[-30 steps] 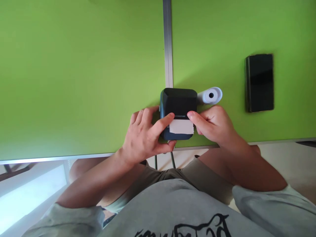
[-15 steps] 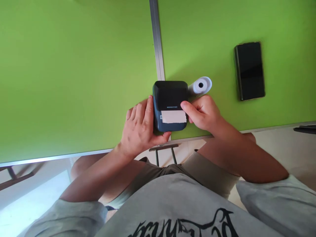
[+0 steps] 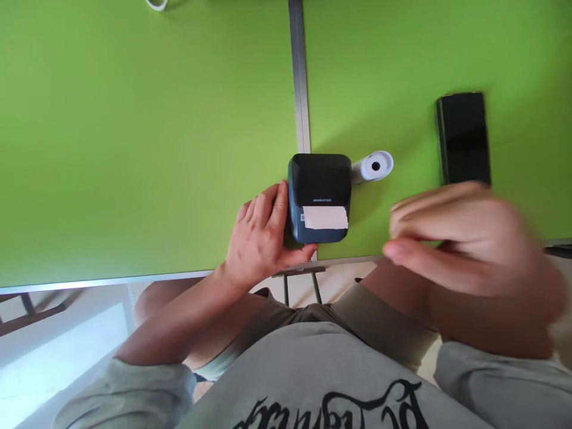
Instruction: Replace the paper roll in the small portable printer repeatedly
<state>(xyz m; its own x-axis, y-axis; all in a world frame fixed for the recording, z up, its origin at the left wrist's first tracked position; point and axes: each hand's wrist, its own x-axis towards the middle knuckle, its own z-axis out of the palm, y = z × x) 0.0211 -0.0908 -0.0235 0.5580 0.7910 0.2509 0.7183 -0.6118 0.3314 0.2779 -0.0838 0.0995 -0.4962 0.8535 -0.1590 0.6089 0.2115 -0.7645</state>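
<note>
A small label printer (image 3: 319, 179), black on top and dark blue below, stands near the table's front edge. From its slot a pale strip of paper (image 3: 325, 217) sticks out over the front. My left hand (image 3: 259, 229) is closed about the printer's left side, fingers along the side and thumb at the front corner. My right hand (image 3: 456, 238) is raised to the right, away from the printer, and partly smeared by motion. Its fingers are curled in towards the thumb, and nothing shows between them. A white paper roll (image 3: 376, 167) lies against the printer's right side.
A black phone (image 3: 465, 137) lies on the green table (image 3: 134, 131) at the right, partly behind my right hand. A metal strip (image 3: 300, 77) runs between the table panels. Part of a white ring (image 3: 157, 5) shows at the top edge.
My right hand has left the printer's right side and moved right and up towards the camera. My left hand stays on the printer. The view has shifted slightly.
</note>
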